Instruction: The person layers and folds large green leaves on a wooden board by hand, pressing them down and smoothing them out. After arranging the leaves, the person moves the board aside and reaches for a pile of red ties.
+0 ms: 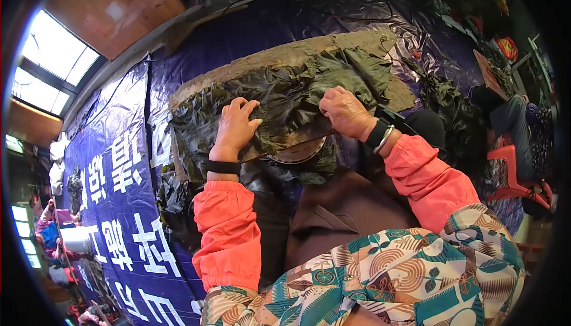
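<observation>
Dark green, wrinkled leaves (pixel 273 103) lie spread over a worn board (pixel 250 67) in front of me. My left hand (pixel 236 127) rests at the near left part of the leaves, its fingers apart and nothing seen in them. On the right, my right hand (pixel 346 112) touches the leaves with its fingers curled together at their near edge. The rim of a round container (pixel 300 152) shows under the board's near edge, between my hands. Several more dark leaves hang below the board.
A blue sheet with white characters (pixel 128 207) spreads to the left. More dark leaves (pixel 455 112) are heaped at the right, near a red plastic stool (pixel 508 174) and a seated person (pixel 517 129). Other people and a white bucket (pixel 76 240) are at the far left.
</observation>
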The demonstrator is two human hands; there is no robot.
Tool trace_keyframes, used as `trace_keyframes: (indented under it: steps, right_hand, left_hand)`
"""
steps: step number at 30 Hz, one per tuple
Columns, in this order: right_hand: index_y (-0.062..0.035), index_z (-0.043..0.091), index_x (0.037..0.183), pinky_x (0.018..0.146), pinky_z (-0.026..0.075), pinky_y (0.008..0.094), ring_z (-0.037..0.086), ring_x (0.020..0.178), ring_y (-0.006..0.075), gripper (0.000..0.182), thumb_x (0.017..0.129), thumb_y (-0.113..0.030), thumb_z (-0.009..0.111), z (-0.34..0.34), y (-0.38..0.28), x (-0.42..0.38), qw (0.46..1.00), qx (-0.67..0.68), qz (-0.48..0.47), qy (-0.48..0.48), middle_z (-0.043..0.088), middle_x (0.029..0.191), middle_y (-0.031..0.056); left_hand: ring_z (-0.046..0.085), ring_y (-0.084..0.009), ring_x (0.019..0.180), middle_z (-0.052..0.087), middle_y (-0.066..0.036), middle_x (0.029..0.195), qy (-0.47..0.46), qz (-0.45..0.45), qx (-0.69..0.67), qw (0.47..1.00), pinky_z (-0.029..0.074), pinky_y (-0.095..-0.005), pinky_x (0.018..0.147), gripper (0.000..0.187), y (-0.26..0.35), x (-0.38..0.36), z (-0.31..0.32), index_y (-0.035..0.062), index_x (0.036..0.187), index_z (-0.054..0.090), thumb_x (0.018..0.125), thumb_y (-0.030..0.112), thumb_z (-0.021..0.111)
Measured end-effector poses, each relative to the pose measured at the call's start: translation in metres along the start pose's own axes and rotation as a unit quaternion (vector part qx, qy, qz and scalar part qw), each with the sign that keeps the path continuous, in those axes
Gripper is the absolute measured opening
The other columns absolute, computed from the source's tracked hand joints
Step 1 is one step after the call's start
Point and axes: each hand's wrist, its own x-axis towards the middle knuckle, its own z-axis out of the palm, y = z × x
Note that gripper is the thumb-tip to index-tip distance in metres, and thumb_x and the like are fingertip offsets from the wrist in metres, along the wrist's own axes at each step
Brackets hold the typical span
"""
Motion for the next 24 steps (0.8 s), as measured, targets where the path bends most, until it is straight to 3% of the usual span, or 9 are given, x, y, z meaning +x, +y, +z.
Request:
trace_keyframes:
  steps: [2, 7, 11, 16, 21, 23, 24]
  right_hand:
    - [-0.0093, 0.061, 0.083, 0.081, 0.046, 0.0428, 0.055, 0.091, 0.0332, 0.006, 0.078, -0.007, 0.058, -0.004, 0.0, 0.0, 0.999, -0.016, 0.014, -0.048, 0.057, 0.089, 0.0109]
    - [-0.0103, 0.062, 0.09, 0.083, 0.047, 0.041, 0.055, 0.093, 0.0308, 0.014, 0.077, -0.008, 0.058, 0.004, -0.046, 0.01, 0.993, 0.027, -0.083, 0.086, 0.056, 0.095, 0.0086]
    - [-0.009, 0.062, 0.089, 0.083, 0.047, 0.0406, 0.054, 0.094, 0.0297, 0.012, 0.078, -0.01, 0.056, 0.025, -0.051, -0.001, 0.997, -0.023, -0.057, 0.052, 0.056, 0.094, 0.0089]
    - [-0.0079, 0.059, 0.082, 0.081, 0.046, 0.0414, 0.054, 0.09, 0.0302, 0.006, 0.077, -0.009, 0.058, 0.003, -0.043, -0.034, 0.999, 0.011, -0.029, 0.021, 0.055, 0.088, 0.0095]
    - [-0.0073, 0.059, 0.096, 0.082, 0.046, 0.0425, 0.053, 0.098, 0.0323, 0.018, 0.078, -0.01, 0.057, -0.006, -0.029, -0.031, 0.986, -0.053, 0.024, 0.155, 0.054, 0.102, 0.011]
    - [-0.0085, 0.058, 0.104, 0.083, 0.045, 0.0418, 0.052, 0.102, 0.0312, 0.024, 0.08, -0.011, 0.057, -0.001, -0.03, -0.04, 0.997, -0.075, 0.019, 0.001, 0.053, 0.109, 0.0105]
    - [-0.0092, 0.06, 0.1, 0.082, 0.045, 0.0404, 0.053, 0.099, 0.0302, 0.02, 0.081, -0.013, 0.056, -0.002, -0.036, -0.046, 0.996, -0.084, -0.004, 0.026, 0.054, 0.103, 0.0097]
  left_hand:
    - [0.049, -0.0378, 0.117, 0.052, -0.013, 0.13, -0.008, -0.017, 0.005, 1.0, 0.043, -0.0446, 0.103, 0.048, 0.003, 0.001, -0.002, 0.0171, 0.126, 0.062, 0.079, 0.021, 0.074]
    - [0.051, -0.0353, 0.115, 0.054, -0.009, 0.124, 0.008, -0.015, 0.016, 1.0, 0.047, -0.0451, 0.097, 0.047, 0.003, 0.005, 0.001, 0.0193, 0.123, 0.063, 0.078, 0.022, 0.076]
    - [0.051, -0.0357, 0.113, 0.054, -0.01, 0.121, 0.008, -0.016, 0.016, 1.0, 0.047, -0.0452, 0.097, 0.047, 0.005, 0.006, 0.001, 0.0181, 0.122, 0.064, 0.077, 0.022, 0.077]
    - [0.05, -0.0372, 0.116, 0.052, -0.013, 0.125, -0.016, -0.011, 0.0, 1.0, 0.043, -0.0441, 0.101, 0.049, 0.0, 0.007, 0.001, 0.0159, 0.125, 0.061, 0.078, 0.02, 0.074]
    - [0.05, -0.0355, 0.113, 0.053, -0.01, 0.12, -0.006, -0.016, 0.01, 1.0, 0.046, -0.0447, 0.097, 0.048, 0.001, 0.008, 0.001, 0.0179, 0.123, 0.063, 0.077, 0.022, 0.076]
    - [0.05, -0.0364, 0.113, 0.053, -0.011, 0.121, -0.006, -0.014, 0.021, 1.0, 0.045, -0.0451, 0.097, 0.05, 0.0, 0.01, 0.002, 0.0179, 0.124, 0.062, 0.077, 0.022, 0.076]
    - [0.05, -0.0364, 0.113, 0.053, -0.011, 0.121, -0.007, -0.008, 0.018, 1.0, 0.045, -0.0451, 0.097, 0.05, 0.004, 0.011, -0.001, 0.0179, 0.124, 0.062, 0.077, 0.022, 0.076]
